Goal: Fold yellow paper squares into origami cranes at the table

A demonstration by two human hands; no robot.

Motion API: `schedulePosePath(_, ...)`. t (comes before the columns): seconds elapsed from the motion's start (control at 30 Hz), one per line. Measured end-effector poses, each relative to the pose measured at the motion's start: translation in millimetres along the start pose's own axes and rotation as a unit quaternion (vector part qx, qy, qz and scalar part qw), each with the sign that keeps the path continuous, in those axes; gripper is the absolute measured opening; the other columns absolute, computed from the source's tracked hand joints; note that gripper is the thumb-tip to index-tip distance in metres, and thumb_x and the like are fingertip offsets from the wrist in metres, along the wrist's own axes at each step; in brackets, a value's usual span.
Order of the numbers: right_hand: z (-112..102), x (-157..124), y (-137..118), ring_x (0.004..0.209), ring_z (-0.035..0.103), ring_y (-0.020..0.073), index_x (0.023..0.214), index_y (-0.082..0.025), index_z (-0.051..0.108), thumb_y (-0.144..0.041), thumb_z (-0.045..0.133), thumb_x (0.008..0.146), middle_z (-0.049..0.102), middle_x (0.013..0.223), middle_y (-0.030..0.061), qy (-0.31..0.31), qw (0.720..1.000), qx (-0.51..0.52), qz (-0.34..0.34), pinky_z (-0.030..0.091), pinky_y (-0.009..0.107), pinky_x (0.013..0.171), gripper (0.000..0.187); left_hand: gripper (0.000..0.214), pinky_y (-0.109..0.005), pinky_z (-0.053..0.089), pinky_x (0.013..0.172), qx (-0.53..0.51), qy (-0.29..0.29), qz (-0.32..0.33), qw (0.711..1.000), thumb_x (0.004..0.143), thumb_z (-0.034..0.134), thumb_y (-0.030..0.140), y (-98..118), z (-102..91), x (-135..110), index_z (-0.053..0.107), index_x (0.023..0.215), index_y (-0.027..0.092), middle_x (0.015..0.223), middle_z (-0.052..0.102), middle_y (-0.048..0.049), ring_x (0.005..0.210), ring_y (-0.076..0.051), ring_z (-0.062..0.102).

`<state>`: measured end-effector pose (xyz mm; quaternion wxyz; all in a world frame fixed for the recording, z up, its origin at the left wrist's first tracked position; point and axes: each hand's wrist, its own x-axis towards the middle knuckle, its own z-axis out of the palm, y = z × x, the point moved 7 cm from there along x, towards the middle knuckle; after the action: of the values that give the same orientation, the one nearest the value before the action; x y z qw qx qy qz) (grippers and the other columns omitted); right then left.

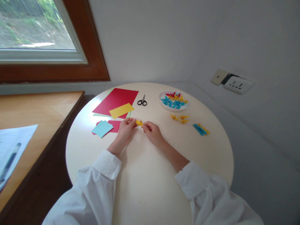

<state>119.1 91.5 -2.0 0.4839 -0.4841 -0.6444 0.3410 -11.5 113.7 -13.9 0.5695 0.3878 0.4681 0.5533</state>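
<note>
The left sleeve (84,190) and right sleeve (215,200) are white, loose-fitting and creased. Each terminates in a wide cuff (192,179) of matching white fabric. Beyond the cuffs, the forearms (173,153), left hand (126,129) and right hand (153,132) are bare.

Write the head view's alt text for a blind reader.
A person's left hand and right hand hold a yellow folded paper at a round cream table. Coloured sheets lie to the left, scissors straight ahead, and to the right a white dish of red, yellow and blue folded shapes.

On the table (145,187), scissors (142,102) lie near the far edge, paper sheets (117,99) at their left, a dish (174,109) of birds (173,102) right.
</note>
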Motion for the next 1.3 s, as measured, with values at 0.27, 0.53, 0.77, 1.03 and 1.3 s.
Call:
schedulePosePath(0.27, 0.3, 0.4, 0.7, 0.058, 0.048, 0.0121, 0.068, -0.02, 0.051, -0.034, 0.044, 0.077, 0.052, 0.061, -0.0024, -0.001, 1.0, 0.005, 0.003, 0.037, 0.023, 0.056, 0.019, 0.021, -0.026, 0.044, 0.066, -0.015, -0.007, -0.013, 1.0, 0.06, 0.07, 0.029, -3.1, -1.9, 3.4, 0.057, 0.065, 0.014, 0.063, 0.059, -0.0006, 0.06, -0.01, 0.055)
schedulePosePath(0.53, 0.1, 0.6, 2.9, 0.057, 0.047, 0.0115, 0.066, -0.019, 0.049, -0.036, 0.044, 0.077, 0.05, 0.06, -0.0026, 0.002, 1.0, 0.008, 0.013, 0.036, 0.023, 0.056, 0.02, 0.02, -0.025, 0.043, 0.064, -0.045, 0.002, -0.018, 0.999, 0.059, 0.071, 0.026, -3.1, -3.5, 4.2, 0.058, 0.064, 0.013, 0.062, 0.06, -0.0012, 0.06, -0.01, 0.055)
schedulePosePath(0.77, -3.3, 0.2, 4.8, 0.055, 0.046, 0.0114, 0.065, -0.019, 0.049, -0.034, 0.046, 0.075, 0.049, 0.058, -0.0033, 0.023, 0.999, 0.019, 0.032, 0.036, 0.023, 0.054, 0.018, 0.016, -0.027, 0.044, 0.07, -0.088, 0.03, -0.032, 0.995, 0.06, 0.07, 0.023, -4.8, -8.6, 5.6, 0.058, 0.064, 0.012, 0.068, 0.062, -0.0036, 0.064, -0.011, 0.057)
schedulePosePath(1.03, -14.9, -4.3, -8.9, 0.053, 0.048, 0.0108, 0.066, -0.019, 0.05, -0.032, 0.047, 0.078, 0.05, 0.056, -0.0034, 0.084, 0.996, 0.038, -0.004, 0.04, 0.023, 0.054, 0.018, 0.022, -0.028, 0.042, 0.077, -0.085, 0.027, 0.016, 0.996, 0.055, 0.074, 0.028, 0.5, -7.4, 5.4, 0.061, 0.064, 0.013, 0.073, 0.062, -0.0033, 0.074, -0.012, 0.057)
schedulePosePath(1.3, 1.6, -18.3, -38.5, 0.068, 0.061, 0.0132, 0.1, -0.02, 0.058, -0.024, 0.047, 0.082, 0.067, 0.082, 0.0038, 0.02, 0.984, -0.078, -0.159, 0.048, 0.026, 0.067, 0.022, 0.019, -0.027, 0.039, 0.066, 0.028, 0.068, 0.088, 0.993, 0.058, 0.07, 0.031, 11.5, -8.1, -4.0, 0.061, 0.061, 0.014, 0.063, 0.058, -0.0008, 0.064, -0.012, 0.052)
